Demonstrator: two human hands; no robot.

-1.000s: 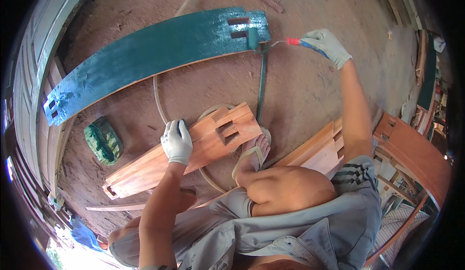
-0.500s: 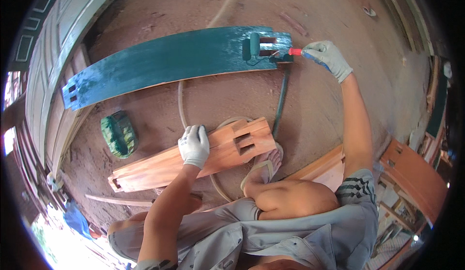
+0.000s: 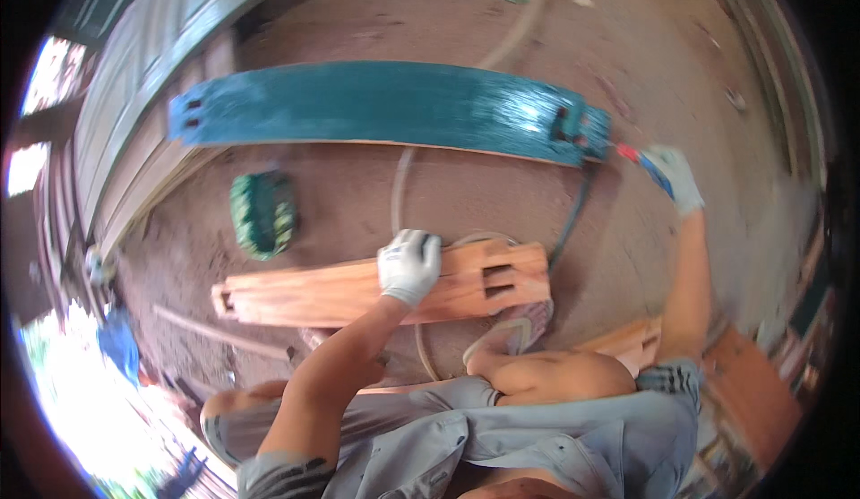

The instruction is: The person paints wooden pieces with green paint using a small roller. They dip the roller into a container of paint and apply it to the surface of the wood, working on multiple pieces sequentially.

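A long curved board (image 3: 358, 105), coated in wet blue-green paint, lies across the far side with slots cut in both ends. At its right end rests a paint roller (image 3: 563, 124), blurred by motion. My right hand (image 3: 674, 179), in a white and blue glove, is closed around the roller's red and blue handle (image 3: 629, 152), just off the board's end. Closer to me is a bare wooden board (image 3: 305, 297) with two slots at its right end. Gloved in white, my left hand (image 3: 408, 268) grips its far edge, fingertips partly hidden.
A green-patterned paint tray (image 3: 262, 215) stands on the dirt floor between the boards' left parts. A hose (image 3: 403, 190) runs beneath both boards. Grey door panels (image 3: 143, 96) lean at the left. My sandalled foot (image 3: 515, 329) is beside the bare board.
The view has turned, so both boards appear further right and more level. The roller has shifted slightly toward the painted board's right end. My left hand stays on the bare board.
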